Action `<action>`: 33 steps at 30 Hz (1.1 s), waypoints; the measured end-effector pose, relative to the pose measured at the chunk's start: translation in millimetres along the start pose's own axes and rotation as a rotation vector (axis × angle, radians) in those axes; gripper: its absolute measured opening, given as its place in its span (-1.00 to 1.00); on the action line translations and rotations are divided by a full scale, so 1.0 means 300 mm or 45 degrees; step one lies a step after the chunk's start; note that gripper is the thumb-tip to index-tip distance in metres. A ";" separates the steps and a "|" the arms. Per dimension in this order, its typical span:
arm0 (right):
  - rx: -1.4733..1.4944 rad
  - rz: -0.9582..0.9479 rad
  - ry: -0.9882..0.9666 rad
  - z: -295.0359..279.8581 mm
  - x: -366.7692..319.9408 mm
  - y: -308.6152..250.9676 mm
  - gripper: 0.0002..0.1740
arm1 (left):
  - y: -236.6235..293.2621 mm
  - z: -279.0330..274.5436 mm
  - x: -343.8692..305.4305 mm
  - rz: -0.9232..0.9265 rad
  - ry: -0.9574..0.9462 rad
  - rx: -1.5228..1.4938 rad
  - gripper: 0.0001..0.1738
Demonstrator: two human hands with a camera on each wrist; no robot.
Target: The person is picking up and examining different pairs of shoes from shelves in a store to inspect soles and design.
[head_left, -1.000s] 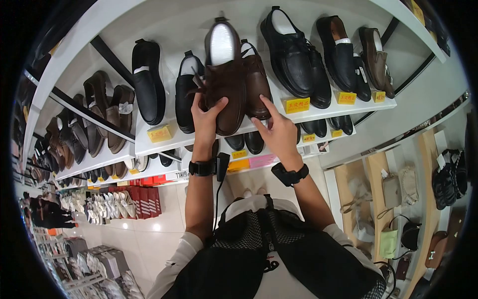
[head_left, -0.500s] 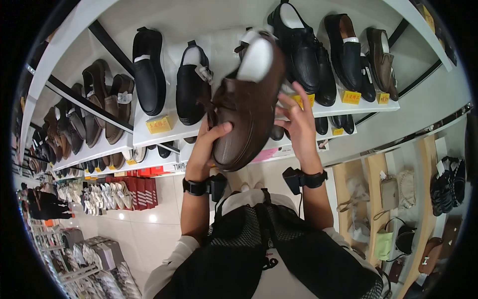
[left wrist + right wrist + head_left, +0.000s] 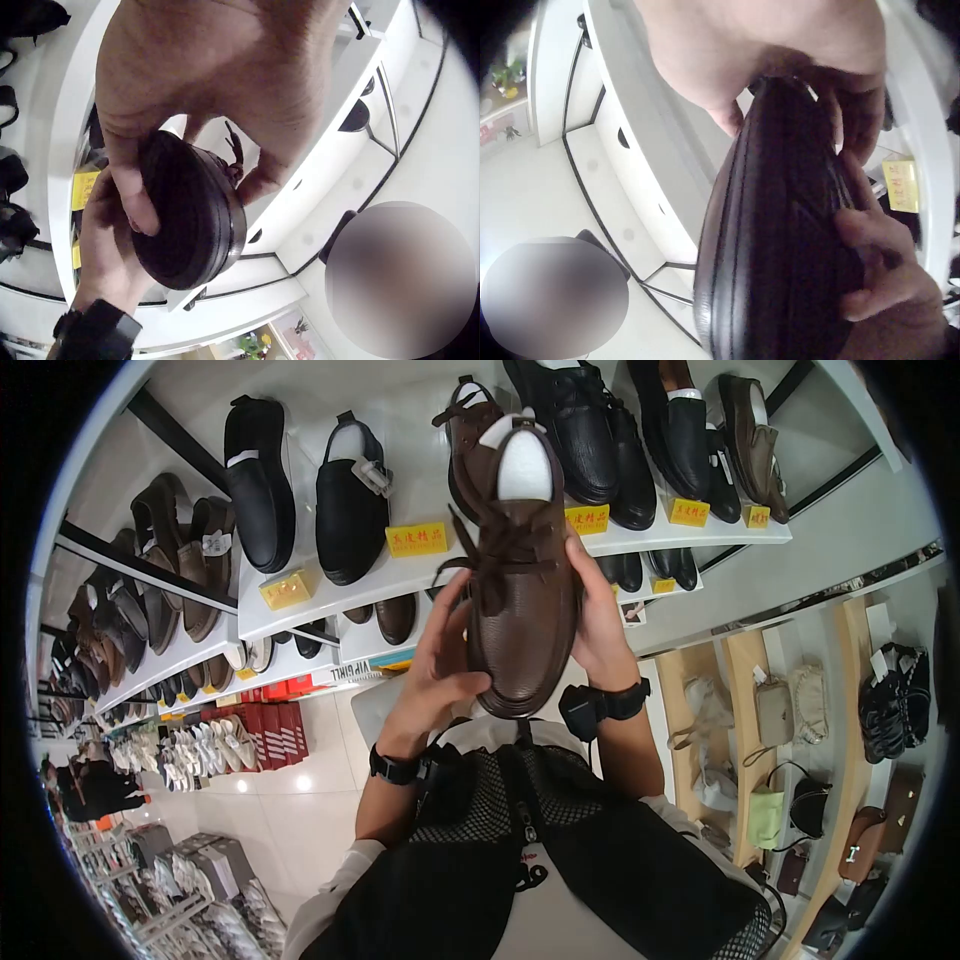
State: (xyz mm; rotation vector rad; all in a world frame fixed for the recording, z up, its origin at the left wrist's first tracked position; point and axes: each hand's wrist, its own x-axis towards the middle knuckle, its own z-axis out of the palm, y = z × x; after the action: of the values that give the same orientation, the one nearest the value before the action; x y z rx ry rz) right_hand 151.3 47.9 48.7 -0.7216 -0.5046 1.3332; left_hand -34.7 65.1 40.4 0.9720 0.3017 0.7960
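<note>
Both hands hold a brown leather lace-up shoe (image 3: 525,630) in front of the shelf, its toe toward the body and white stuffing in its opening. My left hand (image 3: 440,670) grips the toe end, with the thumb at the upper's edge and fingers against the dark sole in the left wrist view. Along the other side, my right hand (image 3: 600,615) holds the shoe nearer its heel, fingers reaching beneath it. Loose dark laces (image 3: 490,575) hang over the left side. A matching brown shoe (image 3: 470,430) stands on the shelf behind.
Black shoes (image 3: 262,485) stand on the white shelf (image 3: 350,592) to the left, with more to the right. Yellow price cards (image 3: 416,540) line its edge. Lower shelves hold more shoes. Handbags (image 3: 780,715) sit on racks at the right.
The shoe has come off the shelf toward the body, tilted, then straightened. My right hand left the neighbouring shoe, opened beside the lifted one, and now holds its side.
</note>
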 end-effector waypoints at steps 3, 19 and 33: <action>-0.011 -0.087 0.025 -0.010 -0.016 -0.009 -0.38 | 0.022 -0.031 -0.025 0.008 0.127 -0.008 0.16; -0.241 -0.567 0.176 -0.053 -0.124 -0.024 -0.24 | 0.044 -0.202 -0.082 0.186 0.281 -0.531 -0.15; -0.349 -0.381 0.143 -0.062 -0.122 -0.017 -0.22 | 0.048 -0.213 -0.120 0.316 0.570 0.113 -0.10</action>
State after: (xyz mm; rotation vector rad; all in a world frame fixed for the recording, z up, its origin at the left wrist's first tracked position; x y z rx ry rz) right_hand 161.3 8.3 42.2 -0.9020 -0.6843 0.9482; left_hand -101.9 83.3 13.2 0.9172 0.6146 1.2386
